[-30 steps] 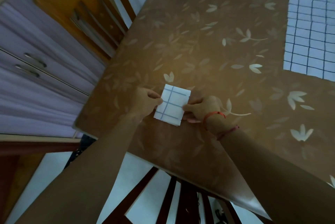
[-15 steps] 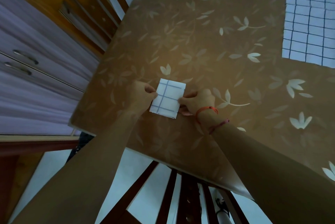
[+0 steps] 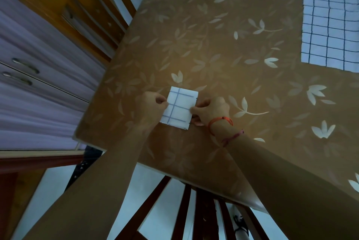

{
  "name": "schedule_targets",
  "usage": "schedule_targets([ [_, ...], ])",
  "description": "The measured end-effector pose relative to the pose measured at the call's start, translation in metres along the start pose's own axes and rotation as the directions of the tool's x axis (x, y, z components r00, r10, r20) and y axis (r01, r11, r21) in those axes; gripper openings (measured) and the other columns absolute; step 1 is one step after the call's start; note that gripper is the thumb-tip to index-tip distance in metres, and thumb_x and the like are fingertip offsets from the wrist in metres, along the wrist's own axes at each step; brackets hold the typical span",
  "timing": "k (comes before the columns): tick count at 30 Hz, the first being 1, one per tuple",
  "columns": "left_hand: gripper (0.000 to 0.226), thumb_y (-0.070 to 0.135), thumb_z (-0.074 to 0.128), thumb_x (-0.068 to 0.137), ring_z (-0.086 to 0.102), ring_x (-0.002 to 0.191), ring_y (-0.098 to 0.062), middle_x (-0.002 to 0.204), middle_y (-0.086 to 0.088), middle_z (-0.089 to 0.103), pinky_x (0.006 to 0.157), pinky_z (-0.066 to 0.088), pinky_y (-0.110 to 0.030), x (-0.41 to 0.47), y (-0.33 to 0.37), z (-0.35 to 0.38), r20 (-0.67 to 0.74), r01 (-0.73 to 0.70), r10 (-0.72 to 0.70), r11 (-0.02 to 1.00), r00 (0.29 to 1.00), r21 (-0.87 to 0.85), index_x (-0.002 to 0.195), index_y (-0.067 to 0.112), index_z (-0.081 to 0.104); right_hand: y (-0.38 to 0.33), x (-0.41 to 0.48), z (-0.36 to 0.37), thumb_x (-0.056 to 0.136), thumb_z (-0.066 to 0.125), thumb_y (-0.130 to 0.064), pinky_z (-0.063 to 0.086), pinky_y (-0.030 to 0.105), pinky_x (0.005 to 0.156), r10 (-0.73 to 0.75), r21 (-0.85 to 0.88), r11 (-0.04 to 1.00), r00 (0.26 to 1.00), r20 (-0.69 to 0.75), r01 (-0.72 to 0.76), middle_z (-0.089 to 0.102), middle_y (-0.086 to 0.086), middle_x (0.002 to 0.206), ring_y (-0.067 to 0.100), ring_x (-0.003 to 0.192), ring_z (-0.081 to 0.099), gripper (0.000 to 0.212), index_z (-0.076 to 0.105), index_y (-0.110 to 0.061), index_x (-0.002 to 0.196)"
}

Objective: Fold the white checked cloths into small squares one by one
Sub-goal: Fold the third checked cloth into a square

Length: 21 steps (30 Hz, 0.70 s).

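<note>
A white checked cloth (image 3: 179,107), folded down to a small square with blue lines, lies on the brown leaf-patterned table (image 3: 213,45) near its front edge. My left hand (image 3: 150,106) pinches the square's left edge. Curled fingers of my right hand (image 3: 210,110) pinch its right edge; red threads circle that wrist. A larger white checked cloth (image 3: 330,16) lies spread flat at the table's far right, partly cut off by the frame.
A dark wooden chair back (image 3: 194,210) stands just below the table's front edge. A light wooden chair (image 3: 77,6) and pale drawers with metal handles (image 3: 25,72) are to the left of the table.
Both hands keep their pinch on the small folded cloth. They and the square sit slightly further from me on the table; the camera view has shifted a little.
</note>
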<state>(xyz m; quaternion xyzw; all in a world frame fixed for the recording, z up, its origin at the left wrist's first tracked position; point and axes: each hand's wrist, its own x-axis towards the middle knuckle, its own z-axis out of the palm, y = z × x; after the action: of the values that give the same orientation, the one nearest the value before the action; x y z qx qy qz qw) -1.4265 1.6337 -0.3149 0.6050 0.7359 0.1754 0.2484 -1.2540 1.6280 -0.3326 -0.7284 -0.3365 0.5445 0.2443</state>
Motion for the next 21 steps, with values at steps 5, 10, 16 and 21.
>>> schedule_targets([
  [5,0.014,0.016,0.069,0.084,0.059,0.074,-0.01,0.088,-0.003,0.073,0.06,0.038,-0.014,-0.002,-0.005,-0.001,-0.005,-0.017,0.017,1.0,1.0,0.0,0.094,0.008,0.076,0.0,-0.005,-0.002,0.076,0.075,-0.004,0.061,0.041,0.056,-0.037,-0.019,0.999,0.999,-0.014,0.037,0.07,0.017,0.068,0.025,0.057,0.071,0.013,0.065,-0.009,0.069],
  [10,0.012,0.016,0.071,0.082,0.059,0.074,-0.01,0.084,-0.001,0.072,0.066,0.039,-0.02,-0.005,-0.011,-0.001,-0.004,-0.03,0.03,1.0,1.0,-0.009,0.092,0.01,0.077,0.001,-0.01,-0.001,0.076,0.074,-0.003,0.061,0.041,0.056,-0.063,-0.039,0.997,0.998,-0.019,0.063,0.07,0.018,0.068,0.026,0.058,0.072,0.015,0.066,-0.01,0.066],
  [16,0.012,0.016,0.072,0.082,0.056,0.072,-0.007,0.085,-0.002,0.073,0.064,0.039,-0.019,-0.011,-0.014,-0.001,-0.011,-0.06,0.06,0.998,0.998,0.0,0.092,0.009,0.077,0.002,-0.016,-0.001,0.076,0.074,-0.002,0.061,0.04,0.056,-0.077,-0.063,0.995,0.997,-0.025,0.075,0.07,0.015,0.064,0.024,0.056,0.071,0.021,0.065,-0.013,0.06],
  [21,0.013,0.015,0.071,0.082,0.056,0.073,-0.006,0.087,-0.002,0.073,0.064,0.038,-0.015,-0.01,-0.015,-0.002,-0.007,-0.057,0.057,0.998,0.998,-0.013,0.092,0.009,0.077,0.0,-0.017,-0.002,0.075,0.075,-0.003,0.061,0.037,0.055,-0.066,-0.061,0.996,0.998,-0.014,0.065,0.071,0.017,0.068,0.023,0.056,0.071,0.014,0.067,-0.01,0.066],
])
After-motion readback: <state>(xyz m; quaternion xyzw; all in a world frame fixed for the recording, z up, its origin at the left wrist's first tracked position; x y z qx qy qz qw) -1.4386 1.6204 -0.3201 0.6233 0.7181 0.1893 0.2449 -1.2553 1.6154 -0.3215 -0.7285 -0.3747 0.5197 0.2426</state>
